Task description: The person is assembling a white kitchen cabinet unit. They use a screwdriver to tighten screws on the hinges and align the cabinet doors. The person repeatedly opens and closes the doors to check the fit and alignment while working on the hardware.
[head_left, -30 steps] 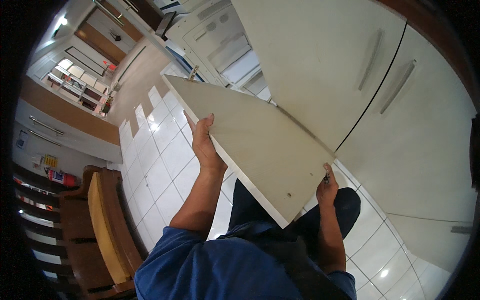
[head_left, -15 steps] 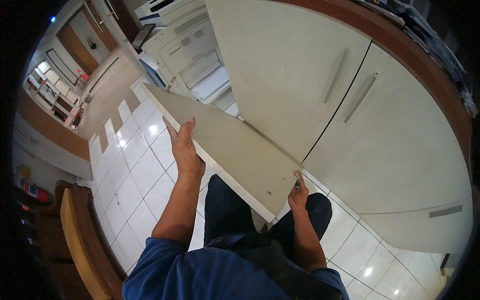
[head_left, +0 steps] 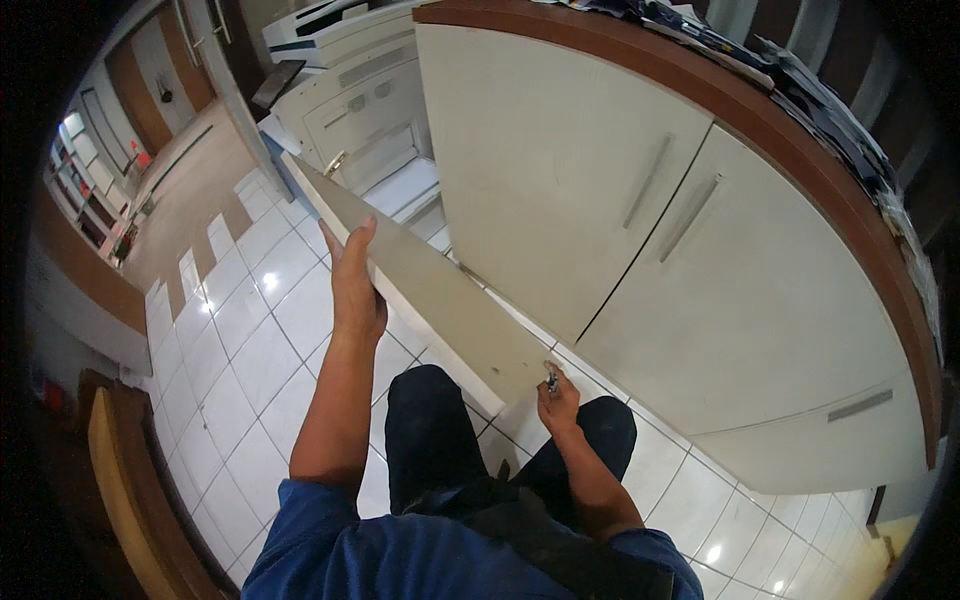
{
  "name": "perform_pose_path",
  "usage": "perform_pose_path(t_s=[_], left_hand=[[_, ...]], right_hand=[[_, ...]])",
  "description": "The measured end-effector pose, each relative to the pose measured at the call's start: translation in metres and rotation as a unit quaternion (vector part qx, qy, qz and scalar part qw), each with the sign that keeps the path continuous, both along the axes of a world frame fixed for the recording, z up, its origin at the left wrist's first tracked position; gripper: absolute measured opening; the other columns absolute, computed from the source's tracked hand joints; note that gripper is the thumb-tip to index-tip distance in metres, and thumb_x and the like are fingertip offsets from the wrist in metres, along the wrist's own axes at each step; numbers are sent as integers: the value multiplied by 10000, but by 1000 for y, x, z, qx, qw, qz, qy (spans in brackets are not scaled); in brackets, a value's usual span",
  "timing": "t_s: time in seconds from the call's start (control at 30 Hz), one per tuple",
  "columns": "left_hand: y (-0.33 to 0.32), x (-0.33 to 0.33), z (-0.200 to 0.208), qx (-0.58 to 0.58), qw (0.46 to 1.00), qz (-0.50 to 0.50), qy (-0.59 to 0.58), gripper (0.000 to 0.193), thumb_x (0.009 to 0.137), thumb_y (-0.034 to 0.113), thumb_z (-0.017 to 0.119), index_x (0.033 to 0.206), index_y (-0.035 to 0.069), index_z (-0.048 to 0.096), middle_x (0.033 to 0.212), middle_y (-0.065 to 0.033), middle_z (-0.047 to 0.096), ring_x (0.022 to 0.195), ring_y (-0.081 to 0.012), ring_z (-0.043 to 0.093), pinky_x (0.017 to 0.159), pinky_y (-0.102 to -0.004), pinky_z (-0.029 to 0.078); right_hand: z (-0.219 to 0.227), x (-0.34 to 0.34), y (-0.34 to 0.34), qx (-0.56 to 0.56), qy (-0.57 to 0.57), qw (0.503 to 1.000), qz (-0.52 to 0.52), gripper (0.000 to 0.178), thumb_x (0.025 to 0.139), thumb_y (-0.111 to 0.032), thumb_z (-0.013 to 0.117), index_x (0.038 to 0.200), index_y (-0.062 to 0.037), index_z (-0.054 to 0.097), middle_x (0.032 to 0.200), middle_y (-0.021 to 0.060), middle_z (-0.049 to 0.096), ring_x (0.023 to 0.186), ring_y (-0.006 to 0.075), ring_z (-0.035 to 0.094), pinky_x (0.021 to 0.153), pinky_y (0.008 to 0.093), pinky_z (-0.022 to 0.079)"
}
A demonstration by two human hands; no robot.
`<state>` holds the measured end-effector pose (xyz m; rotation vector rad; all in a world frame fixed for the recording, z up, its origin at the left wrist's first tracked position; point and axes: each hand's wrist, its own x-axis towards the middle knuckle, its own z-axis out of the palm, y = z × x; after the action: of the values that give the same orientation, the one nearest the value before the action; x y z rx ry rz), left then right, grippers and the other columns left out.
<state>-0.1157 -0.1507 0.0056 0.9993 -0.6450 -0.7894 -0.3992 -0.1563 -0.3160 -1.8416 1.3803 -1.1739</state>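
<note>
I hold a long cream-coloured board [head_left: 440, 290] slanting over my knees, its far end pointing up and left. My left hand [head_left: 352, 285] presses flat along the board's left edge, about midway, fingers stretched upward. My right hand [head_left: 556, 396] grips the board's near corner and pinches a small metal fitting there. The board lies close in front of a cream cabinet [head_left: 600, 200] with two doors and slim bar handles.
A brown curved countertop [head_left: 800, 140] with dark items on it tops the cabinet. White drawer units [head_left: 360, 110] stand behind the board. White glossy floor tiles [head_left: 240, 340] spread to the left; a wooden bench [head_left: 130, 480] sits at the lower left.
The board has tilted more on edge and moved closer to the cabinet. Both hands kept their hold as the view swung toward the cabinet doors.
</note>
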Motion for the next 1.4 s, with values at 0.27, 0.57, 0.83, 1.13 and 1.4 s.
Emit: perform_pose_path(t_s=[0.27, 0.57, 0.83, 1.13, 1.4], left_hand=[[54, -33, -32, -103, 969, 35, -221, 1220, 758, 927, 302, 1571, 86, -47, 1628, -225, -1, 1498, -375, 101, 1204, -470, 167], [71, -36, -20, -127, 830, 141, -525, 1277, 736, 789, 627, 1560, 0, 52, 1612, -280, 30, 1499, -389, 104, 1179, -528, 183], [59, -48, -12, -152, 808, 173, -542, 699, 909, 229, 592, 1506, -3, 312, 1590, -260, 188, 1475, -374, 194, 1169, -518, 216], [17, -55, 18, -179, 778, 121, -590, 373, 945, 108, 495, 1270, -44, 598, 1279, -182, 624, 1261, -351, 511, 1149, -502, 282], [15, -54, 24, -172, 784, 133, -582, 334, 991, 157, 488, 1217, -40, 634, 1184, -160, 672, 1133, -300, 587, 1158, -490, 264]], right_hand=[[7, 37, 7, -82, -10, 995, 48, 426, 810, -189, 800, 1158, -46, 601, 1077, 211, 691, 955, 389, 683, 817, 430, 559], [28, 65, 16, -67, 21, 995, 64, 376, 805, -138, 793, 1129, -25, 638, 1065, 203, 697, 939, 370, 688, 818, 412, 565], [35, 63, 19, -3, 40, 996, 74, 383, 845, -245, 760, 1141, -25, 657, 1008, 194, 696, 934, 364, 679, 804, 426, 551], [65, 75, 29, 54, 53, 996, 50, 523, 928, -469, 620, 1170, -6, 630, 954, 218, 693, 884, 391, 670, 788, 470, 523], [70, 78, 28, 94, 38, 992, 77, 531, 924, -496, 616, 1158, -20, 636, 925, 230, 686, 880, 405, 663, 797, 467, 521]])
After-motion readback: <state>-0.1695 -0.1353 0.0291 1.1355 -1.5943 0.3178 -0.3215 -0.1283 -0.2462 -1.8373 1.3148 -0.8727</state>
